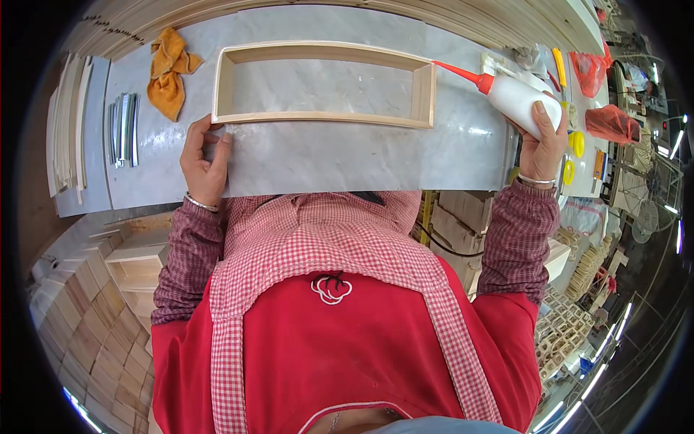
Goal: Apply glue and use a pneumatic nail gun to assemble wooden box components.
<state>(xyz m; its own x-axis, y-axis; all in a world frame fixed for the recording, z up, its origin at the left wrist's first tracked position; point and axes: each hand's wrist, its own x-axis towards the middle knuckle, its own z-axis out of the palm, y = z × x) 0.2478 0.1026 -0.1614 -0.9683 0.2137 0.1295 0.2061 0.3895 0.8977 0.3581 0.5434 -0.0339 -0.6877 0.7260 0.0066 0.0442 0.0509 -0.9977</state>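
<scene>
A long rectangular frame of pale wood [318,117] lies on the grey marbled tabletop [303,155]. The tabletop shows through its middle. My left hand [205,160] is at the frame's near left corner, its fingers curled and gripping there; part of the fingers is hidden. In my right hand [543,148] is a white squeeze bottle [517,101] with a long red nozzle [463,74]. The bottle is tilted, its nozzle pointing left. The nozzle's tip meets the frame's far right corner. Whether anything flows from it is too small to tell.
An orange cloth [168,76] lies left of the frame, with a stack of metal strips [124,130] nearer me. Wood strips [71,126] stand at the far left. Red plastic bags [611,123] and yellow tape rolls [575,143] are at the right. Long wood strips line the back.
</scene>
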